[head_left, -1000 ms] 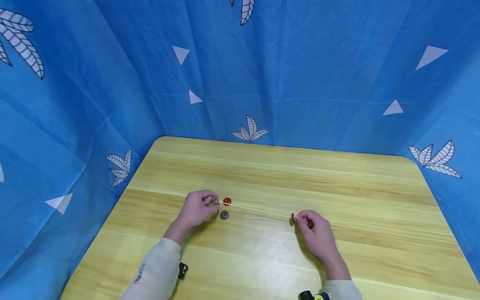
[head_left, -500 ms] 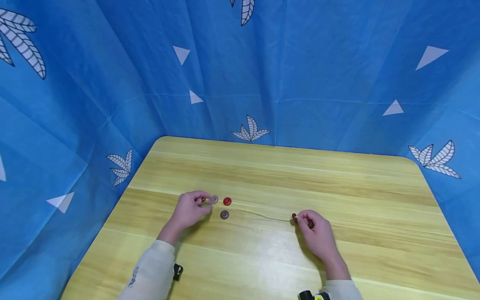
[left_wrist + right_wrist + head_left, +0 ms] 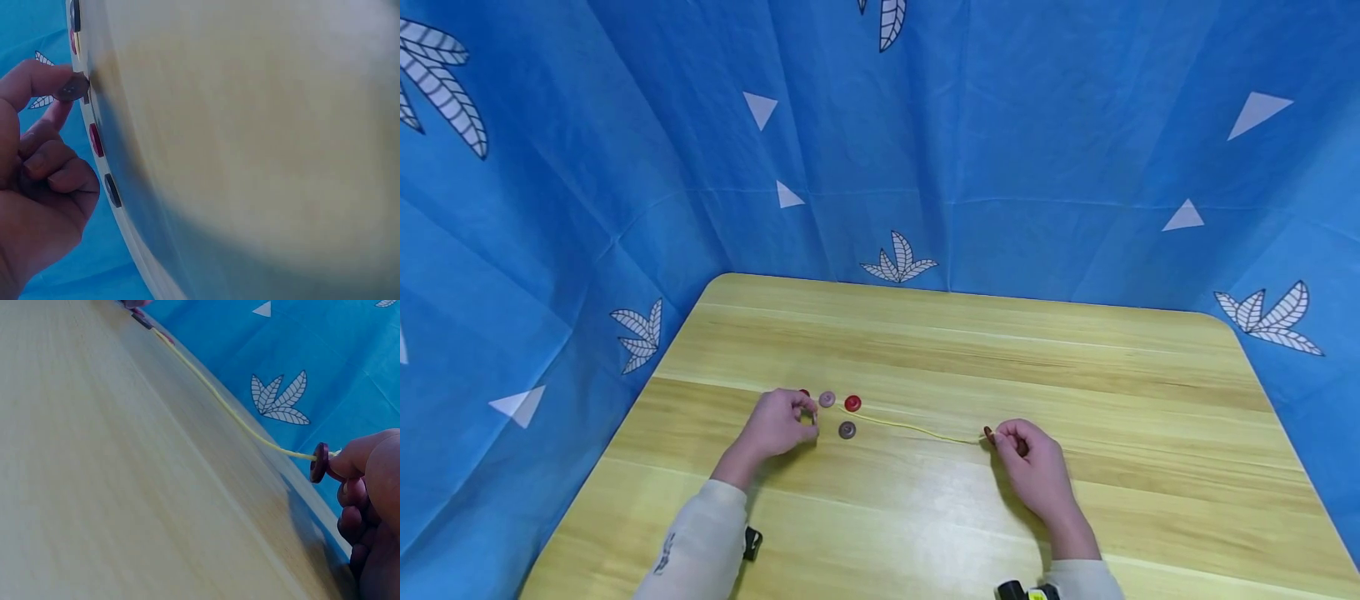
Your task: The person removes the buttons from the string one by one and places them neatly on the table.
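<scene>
My left hand [image 3: 775, 425] pinches a greyish button [image 3: 70, 89] between thumb and index finger, just above the table at its left side. Close by lie a pink button [image 3: 827, 399], a red button [image 3: 852, 403] and a brown-grey button [image 3: 847, 430]. Another red button [image 3: 804, 392] is partly hidden behind the fingers. From near this group a yellow string [image 3: 917, 428] runs slackly rightwards to my right hand [image 3: 1037, 471]. The right fingertips pinch its end, with a dark red-brown button [image 3: 319, 462] threaded on the string right beside them.
The wooden table [image 3: 925, 517] ends at the back against a blue curtain [image 3: 1037, 150] with leaf and triangle prints. Black wrist devices sit at both sleeves, one strap [image 3: 752, 543] showing on the left.
My left hand has let go of the string, moved left and taken up a button. The string, stretched taut before, now sags. My right hand stays in place while its threaded button tilts.
</scene>
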`<action>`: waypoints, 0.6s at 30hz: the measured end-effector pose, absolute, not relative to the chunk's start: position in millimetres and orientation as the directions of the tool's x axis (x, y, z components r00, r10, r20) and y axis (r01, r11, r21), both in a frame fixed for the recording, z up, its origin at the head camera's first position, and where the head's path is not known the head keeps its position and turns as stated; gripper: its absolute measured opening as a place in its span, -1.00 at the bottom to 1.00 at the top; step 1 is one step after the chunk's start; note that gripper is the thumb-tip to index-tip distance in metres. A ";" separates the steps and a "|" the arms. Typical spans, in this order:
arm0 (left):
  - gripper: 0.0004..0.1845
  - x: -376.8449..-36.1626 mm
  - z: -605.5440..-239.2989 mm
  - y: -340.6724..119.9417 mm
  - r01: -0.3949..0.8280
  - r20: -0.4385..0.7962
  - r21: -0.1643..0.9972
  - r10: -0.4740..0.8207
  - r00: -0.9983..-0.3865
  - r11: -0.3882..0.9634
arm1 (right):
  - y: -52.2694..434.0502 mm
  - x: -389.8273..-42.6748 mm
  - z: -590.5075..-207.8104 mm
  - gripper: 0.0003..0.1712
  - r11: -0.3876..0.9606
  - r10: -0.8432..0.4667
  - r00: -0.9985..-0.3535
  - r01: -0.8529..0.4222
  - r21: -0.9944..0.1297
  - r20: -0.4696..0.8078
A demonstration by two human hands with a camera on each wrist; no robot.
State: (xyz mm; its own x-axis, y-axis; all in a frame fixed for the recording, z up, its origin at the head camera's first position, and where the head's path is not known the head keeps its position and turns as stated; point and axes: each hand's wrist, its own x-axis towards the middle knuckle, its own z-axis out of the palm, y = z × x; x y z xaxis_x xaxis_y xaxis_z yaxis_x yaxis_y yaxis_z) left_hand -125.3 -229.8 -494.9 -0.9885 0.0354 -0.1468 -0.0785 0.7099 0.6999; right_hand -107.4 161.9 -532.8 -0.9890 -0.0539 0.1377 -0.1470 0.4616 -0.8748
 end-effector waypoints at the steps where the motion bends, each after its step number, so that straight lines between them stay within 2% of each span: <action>1: -0.73 -125.8 -495.0 -229.5 -0.078 -0.153 0.697 0.042 -0.987 0.713 | 162.0 -107.4 -533.2 -0.85 0.464 -0.053 -0.989 -0.149 -0.873 0.141; 9: -0.82 -129.6 -499.3 -228.3 -0.066 -0.181 0.682 0.081 -0.980 0.729 | 162.0 -108.2 -534.2 -0.84 0.468 -0.059 -0.985 -0.170 -0.867 0.162; 18: -0.82 -131.4 -499.1 -228.5 -0.049 -0.179 0.690 0.105 -0.978 0.722 | 161.8 -109.2 -534.0 -0.86 0.460 -0.048 -0.988 -0.154 -0.875 0.149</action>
State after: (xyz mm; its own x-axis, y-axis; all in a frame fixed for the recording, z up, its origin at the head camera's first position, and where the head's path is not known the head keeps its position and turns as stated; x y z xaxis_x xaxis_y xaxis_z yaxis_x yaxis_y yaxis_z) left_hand -131.4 -228.5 -499.1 -0.9782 0.1045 -0.1794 -0.0494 0.7223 0.6898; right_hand -109.2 161.8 -534.0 -0.9877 -0.0481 0.1488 -0.1542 0.4597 -0.8746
